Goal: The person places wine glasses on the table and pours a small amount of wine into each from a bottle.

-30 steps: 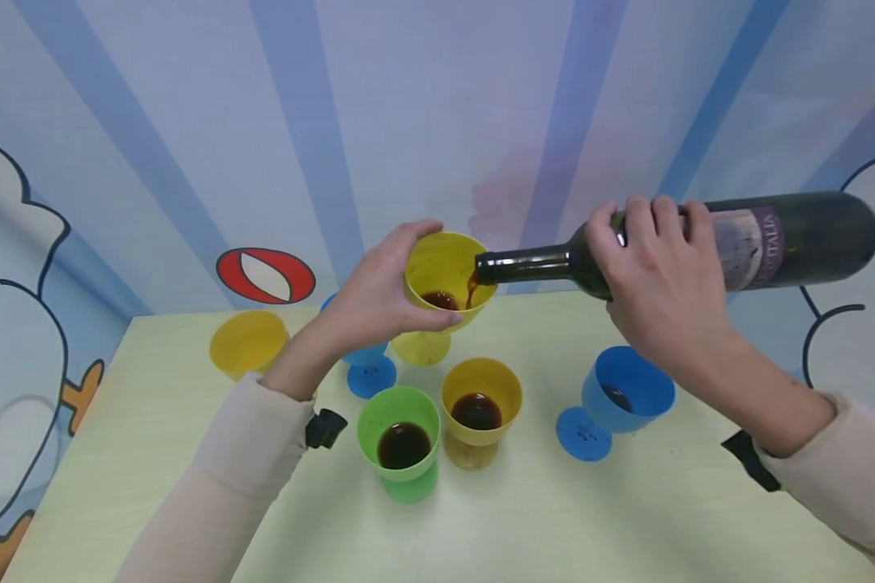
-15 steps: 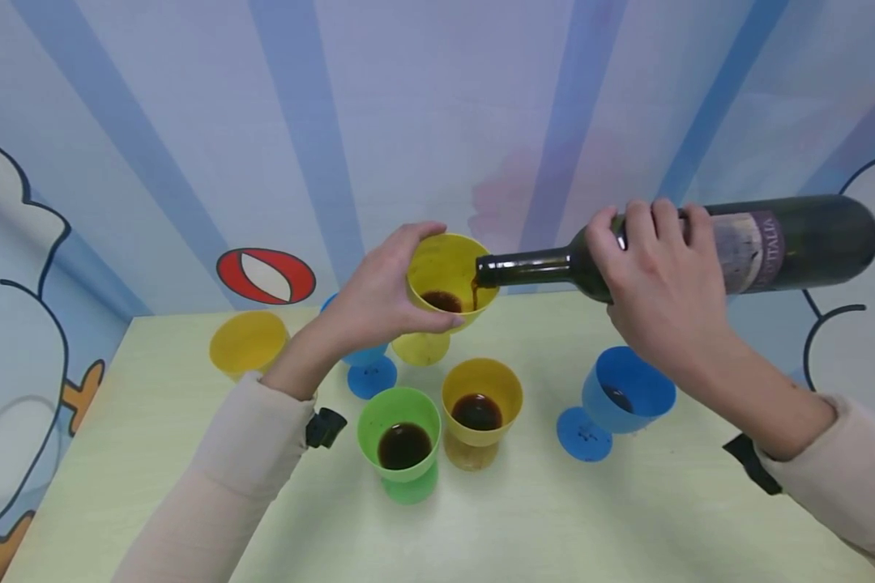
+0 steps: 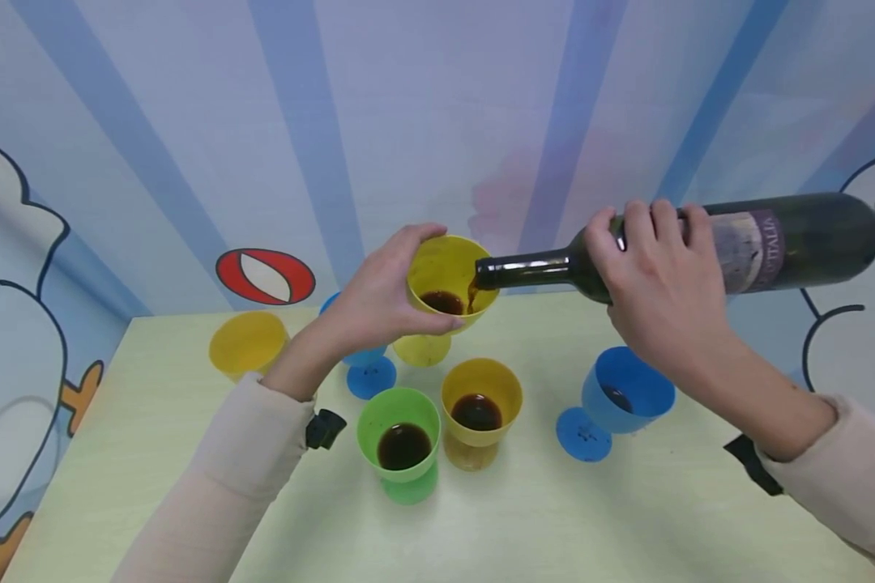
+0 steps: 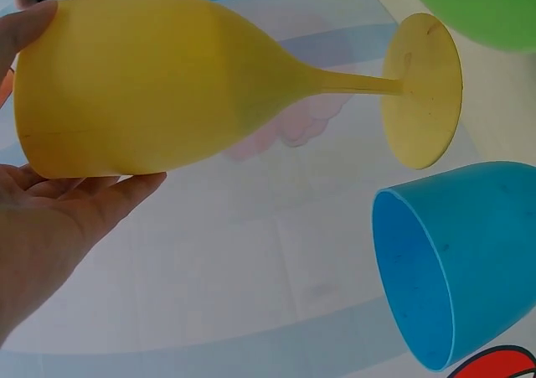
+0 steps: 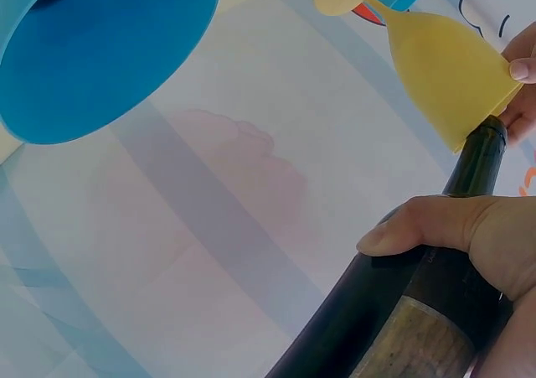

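1. In from the table's far-left corner stands the left amber cup, partly hidden by the left sleeve.
2. By the far edge I see the left blue cup, mostly behind the left hand.
3. That hand grips the yellow cup round its bowl, near the far edge; I can't tell whether its foot touches the table. I'd hold it steady and let the bottle do the tilting.
4. Further in, the green cup and right amber cup stand side by side. Their 2 dark levels look a fair gauge for stopping.
5. The bottle's mouth is at the yellow cup's rim, a dark stream falling inside. I'd aim for a thin stream, then lift the neck before drawing away, so drips land inside.
6. Right of centre stands the right blue cup; I'd steer the arm clear of it.
7. The right hand wraps the bottle's shoulder, nearly level; small wrist turns should control flow.
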Demonstrator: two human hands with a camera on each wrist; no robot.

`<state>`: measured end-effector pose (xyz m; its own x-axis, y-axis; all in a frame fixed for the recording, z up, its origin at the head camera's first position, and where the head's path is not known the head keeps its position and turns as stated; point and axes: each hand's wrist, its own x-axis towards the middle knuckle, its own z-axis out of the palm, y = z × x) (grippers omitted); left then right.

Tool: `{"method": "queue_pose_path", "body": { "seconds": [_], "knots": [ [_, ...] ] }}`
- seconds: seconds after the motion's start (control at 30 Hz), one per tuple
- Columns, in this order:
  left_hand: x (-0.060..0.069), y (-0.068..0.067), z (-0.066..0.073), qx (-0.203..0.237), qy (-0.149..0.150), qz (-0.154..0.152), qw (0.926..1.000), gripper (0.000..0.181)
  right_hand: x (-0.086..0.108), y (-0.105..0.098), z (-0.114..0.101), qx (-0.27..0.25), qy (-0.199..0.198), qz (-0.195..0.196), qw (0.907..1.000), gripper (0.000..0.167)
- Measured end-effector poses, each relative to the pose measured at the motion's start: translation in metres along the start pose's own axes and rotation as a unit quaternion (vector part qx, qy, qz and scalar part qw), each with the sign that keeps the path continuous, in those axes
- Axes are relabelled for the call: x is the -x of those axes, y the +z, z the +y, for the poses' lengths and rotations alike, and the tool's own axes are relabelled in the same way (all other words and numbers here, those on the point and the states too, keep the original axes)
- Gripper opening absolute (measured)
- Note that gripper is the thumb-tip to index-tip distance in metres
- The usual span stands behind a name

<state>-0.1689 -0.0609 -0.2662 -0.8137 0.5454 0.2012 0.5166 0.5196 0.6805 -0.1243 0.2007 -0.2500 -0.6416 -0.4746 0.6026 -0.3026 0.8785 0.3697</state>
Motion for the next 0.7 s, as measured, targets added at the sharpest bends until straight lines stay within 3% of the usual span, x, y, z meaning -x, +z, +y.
{"method": "queue_pose_path", "body": {
  "seconds": [0.2, 0.5, 0.7],
  "knots": [
    [0.0002, 0.0002, 0.0000, 0.002, -0.001, -0.004, 1.0000, 0.087, 0.0005, -0.0007, 0.0000, -0.006, 0.002, -0.017, 0.9998, 0.057],
    [0.0001, 0.0011, -0.0007, 0.001, -0.002, -0.003, 1.0000, 0.087, 0.0019, 0.0015, 0.0001, -0.005, -0.003, -0.009, 0.9999, 0.052],
    [0.0004, 0.0015, -0.0016, 0.004, -0.001, -0.003, 1.0000, 0.086, 0.0027, 0.0021, 0.0005, -0.011, 0.000, -0.015, 0.9998, 0.059]
  ]
}}
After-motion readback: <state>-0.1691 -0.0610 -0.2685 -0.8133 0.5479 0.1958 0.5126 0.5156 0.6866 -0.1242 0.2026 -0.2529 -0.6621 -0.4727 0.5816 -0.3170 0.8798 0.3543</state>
